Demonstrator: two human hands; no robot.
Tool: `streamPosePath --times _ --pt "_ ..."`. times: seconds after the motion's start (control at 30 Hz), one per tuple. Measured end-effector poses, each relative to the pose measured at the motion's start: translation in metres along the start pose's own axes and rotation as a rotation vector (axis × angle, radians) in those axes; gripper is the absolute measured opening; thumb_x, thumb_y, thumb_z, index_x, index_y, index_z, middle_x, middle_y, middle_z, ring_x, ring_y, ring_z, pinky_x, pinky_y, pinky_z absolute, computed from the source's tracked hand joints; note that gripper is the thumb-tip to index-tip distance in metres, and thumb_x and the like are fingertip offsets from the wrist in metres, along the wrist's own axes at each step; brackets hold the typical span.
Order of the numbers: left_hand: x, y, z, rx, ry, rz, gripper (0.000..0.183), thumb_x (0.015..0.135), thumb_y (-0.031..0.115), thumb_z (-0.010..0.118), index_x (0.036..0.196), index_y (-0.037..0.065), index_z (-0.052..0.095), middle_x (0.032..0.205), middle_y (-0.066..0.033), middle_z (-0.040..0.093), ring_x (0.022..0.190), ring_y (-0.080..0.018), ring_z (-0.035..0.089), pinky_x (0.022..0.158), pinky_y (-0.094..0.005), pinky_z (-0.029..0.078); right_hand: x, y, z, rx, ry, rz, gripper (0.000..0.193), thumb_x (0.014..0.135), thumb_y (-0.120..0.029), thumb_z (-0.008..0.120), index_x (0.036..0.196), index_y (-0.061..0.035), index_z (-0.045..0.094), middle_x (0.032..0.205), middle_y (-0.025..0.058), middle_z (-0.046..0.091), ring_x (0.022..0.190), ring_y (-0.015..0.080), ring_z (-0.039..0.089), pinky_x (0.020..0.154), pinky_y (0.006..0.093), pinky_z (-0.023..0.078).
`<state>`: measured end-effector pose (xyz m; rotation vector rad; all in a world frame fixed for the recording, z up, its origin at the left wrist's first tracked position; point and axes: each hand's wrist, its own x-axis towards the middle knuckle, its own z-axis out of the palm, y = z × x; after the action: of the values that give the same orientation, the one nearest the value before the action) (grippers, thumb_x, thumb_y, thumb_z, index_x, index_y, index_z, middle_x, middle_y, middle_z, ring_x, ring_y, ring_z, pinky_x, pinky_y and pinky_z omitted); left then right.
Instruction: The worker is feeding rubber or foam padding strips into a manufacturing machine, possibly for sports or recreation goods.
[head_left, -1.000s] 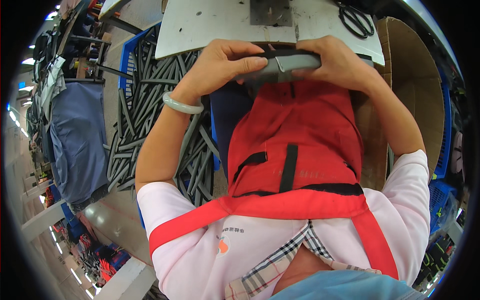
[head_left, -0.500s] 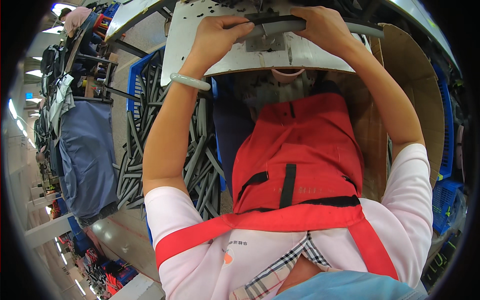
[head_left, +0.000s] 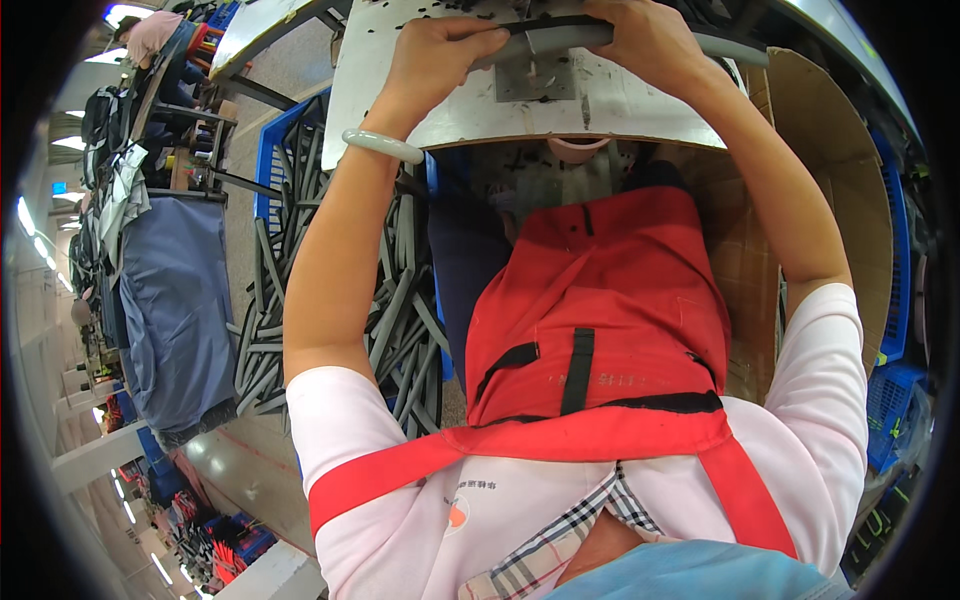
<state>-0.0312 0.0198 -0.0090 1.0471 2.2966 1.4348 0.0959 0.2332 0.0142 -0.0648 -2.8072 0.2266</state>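
A curved grey-and-black strip (head_left: 560,38) spans my two hands over the far part of a white worktable (head_left: 450,125). My left hand (head_left: 435,62) pinches its left end between thumb and fingers. Farther right, my right hand (head_left: 648,45) is closed over the strip, its fingertips partly cut off by the top edge of the picture. The grey end of the strip reaches out past my right hand. Beneath the held stretch, a square metal plate (head_left: 535,82) is set into the tabletop, with a thin metal part above it.
On the left, a blue crate (head_left: 268,165) overflows with grey strips (head_left: 400,310). A cardboard box (head_left: 835,175) stands close by my right arm, with blue baskets (head_left: 890,400) beyond. Dark scraps (head_left: 400,28) dot the worktable. Another person (head_left: 155,40) is far off at upper left.
Both hands and the strip have shifted slightly farther away, toward the top edge. More of the metal plate shows beneath. Both hands keep hold.
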Motion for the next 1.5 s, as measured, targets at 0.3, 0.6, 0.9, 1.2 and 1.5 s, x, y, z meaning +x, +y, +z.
streamPosePath --times 0.3,0.6,0.9,1.2,1.5 --pt "0.035 0.001 0.010 -0.076 0.026 -0.139 0.023 0.093 0.018 0.067 0.096 -0.004 0.074 0.069 -0.0048 0.064 0.053 -0.0105 0.049 0.048 -0.0269 0.038 0.029 0.027 0.013 -0.167 -0.055 -0.020 0.036 0.077 -0.026 0.071 0.107 -0.0062 0.070 0.089 0.0190 0.070 0.084 0.0355 0.068 0.072 0.0436 0.054" --pt "-0.004 -0.010 -0.036 0.110 0.143 -0.038 0.025 0.092 0.020 0.065 0.094 -0.004 0.071 0.068 -0.0056 0.065 0.057 -0.0128 0.054 0.053 -0.0291 0.044 -0.018 0.006 -0.014 -0.026 0.100 0.139 0.027 0.074 -0.025 0.074 0.089 -0.0039 0.070 0.087 0.0189 0.068 0.086 0.0382 0.065 0.074 0.0444 0.052" --pt "-0.038 0.040 0.063 -0.056 -0.193 0.060 0.032 0.088 0.027 0.070 0.103 -0.001 0.073 0.073 -0.0028 0.069 0.059 -0.0095 0.055 0.054 -0.0251 0.044 -0.083 -0.134 0.088 -0.194 -0.296 -0.601 0.012 0.077 -0.018 0.059 0.082 -0.0070 0.061 0.082 0.0051 0.066 0.088 0.0247 0.067 0.078 0.0392 0.055" --pt "-0.084 -0.018 -0.005 -0.084 -0.588 -0.296 0.031 0.090 0.026 0.069 0.106 0.000 0.069 0.093 -0.0094 0.069 0.085 -0.0180 0.063 0.080 -0.0303 0.050 -0.078 -0.022 0.013 0.232 -0.396 -0.168 0.049 0.078 -0.027 0.076 0.113 -0.0053 0.049 0.088 0.0197 0.067 0.087 0.0407 0.063 0.073 0.0479 0.048" --pt "-0.098 -0.009 0.027 -0.263 -0.545 -0.021 0.028 0.095 0.024 0.064 0.109 0.001 0.066 0.087 -0.0045 0.068 0.080 -0.0137 0.064 0.077 -0.0255 0.050 -0.077 -0.020 -0.050 0.413 -0.174 -0.309 0.045 0.075 -0.016 0.077 0.112 -0.0039 0.056 0.095 0.0162 0.064 0.087 0.0367 0.061 0.078 0.0403 0.048"
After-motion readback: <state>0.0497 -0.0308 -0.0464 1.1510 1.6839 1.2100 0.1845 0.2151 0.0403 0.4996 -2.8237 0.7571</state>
